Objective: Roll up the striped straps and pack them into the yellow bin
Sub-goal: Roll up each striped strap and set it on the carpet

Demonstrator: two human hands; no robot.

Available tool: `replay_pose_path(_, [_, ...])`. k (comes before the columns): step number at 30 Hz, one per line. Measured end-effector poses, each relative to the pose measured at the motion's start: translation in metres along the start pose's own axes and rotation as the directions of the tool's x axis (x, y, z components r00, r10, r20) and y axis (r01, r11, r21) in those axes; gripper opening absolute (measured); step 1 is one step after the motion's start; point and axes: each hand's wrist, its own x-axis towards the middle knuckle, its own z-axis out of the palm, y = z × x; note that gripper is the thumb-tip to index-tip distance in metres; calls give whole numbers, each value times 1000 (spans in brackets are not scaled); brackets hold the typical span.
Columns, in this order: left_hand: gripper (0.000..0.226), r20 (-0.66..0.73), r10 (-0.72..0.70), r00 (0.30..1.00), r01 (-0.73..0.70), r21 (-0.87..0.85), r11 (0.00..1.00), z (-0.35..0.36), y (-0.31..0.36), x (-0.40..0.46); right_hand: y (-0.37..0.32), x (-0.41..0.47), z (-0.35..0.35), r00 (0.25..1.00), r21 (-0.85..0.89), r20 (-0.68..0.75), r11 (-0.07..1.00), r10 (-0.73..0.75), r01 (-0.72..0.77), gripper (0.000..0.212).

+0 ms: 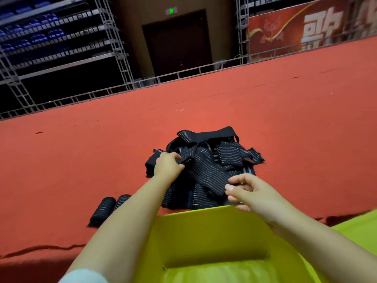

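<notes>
Head view looks down over a red carpeted floor [285, 119], its nap flat and matte, with a loose, rumpled edge running along the near side. At the centre lies a tangled pile of striped straps [206, 166]: black elastic webbing with thin pale lines and frayed ends, some lengths looped over others. The left hand [168, 163] reaches to the pile's 9 o'clock side, fingers curled and pinching one end of a strap. The right hand [247, 189], at the pile's 5 o'clock, pinches the other end of that band between thumb and fingers. Two rolled straps [108, 208], short dark cylinders, lie side by side on the carpet at 8 o'clock from the pile, partly hidden by the left forearm. The yellow bin [208, 233], smooth plastic with a slot handle in its wall, sits at 6 o'clock, just beside the pile and under both forearms. Grey metal scaffolding [114, 43] and a dark door [177, 43] stand at 12 o'clock, a red banner [306, 27] at 2 o'clock.
</notes>
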Motion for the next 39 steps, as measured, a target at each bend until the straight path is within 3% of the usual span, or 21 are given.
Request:
replay_pose_path(2, [20, -17, -53, 998, 53, -23, 998, -1, 2, 3, 3, 2, -8, 1000, 15, -19, 1000, 7, -7, 14])
replay_pose_path(4, [15, -48, -90, 995, 80, -184, 980, -3, 5, 3, 5, 4, -12, 1000, 27, -24, 999, 20, -19, 13])
replay_pose_path(7, [6, -71, -155, 985, 89, -565, 821, -13, 13, 2, 2, 10, -12, 998, 74, -1, 995, 66, -66, 13])
replay_pose_path(9, [17, -51, -165, 985, 87, -680, 728, -23, 19, -1, -5, 14, -11, 993, 76, 50, 991, 107, -111, 16])
replay_pose_path(13, [17, -16, -86, 996, 35, -830, 557, -50, 37, -13, -23, 29, -10, 982, 119, 130, 981, 135, -150, 20])
replay_pose_path(16, [17, -26, 62, 998, -51, -887, 458, -69, 50, -28, -38, 47, -10, 972, 301, 162, 929, 171, -213, 34])
replay_pose_path(21, [14, 76, 372, 925, -140, -842, 520, -78, 58, -65, -47, 83, -2, 907, 633, 323, 651, 269, -419, 75])
replay_pose_path(24, [11, 212, 515, 831, -153, -802, 578, -77, 59, -93, -48, 95, 5, 917, 682, 297, 614, 265, -398, 69])
replay_pose_path(28, [25, 328, 590, 738, -147, -775, 615, -76, 57, -121, -48, 89, 12, 920, 524, 187, 758, 343, -389, 14])
replay_pose_path(29, [30, 357, 592, 723, -142, -761, 633, -77, 56, -125, -45, 87, 12, 925, 473, 150, 796, 349, -377, 8])
replay_pose_path(31, [25, 391, 603, 696, -157, -735, 659, -79, 54, -129, -38, 85, 10, 952, 442, 87, 845, 293, -301, 16])
replay_pose_path(33, [6, 429, 565, 705, -99, -729, 678, -78, 48, -125, -36, 80, 5, 981, 435, 41, 881, 189, -188, 23])
replay_pose_path(35, [27, 447, 406, 797, 78, -743, 665, -69, 41, -111, -37, 71, -3, 995, 413, 48, 905, 91, -103, 22])
replay_pose_path(37, [31, 468, 144, 872, 316, -762, 565, -54, 35, -92, -38, 62, -11, 996, 414, 85, 910, 4, -39, 21])
replay_pose_path(39, [30, 532, -6, 847, 492, -779, 389, -42, 34, -75, -40, 50, -19, 986, 428, 152, 904, -69, -2, 20])
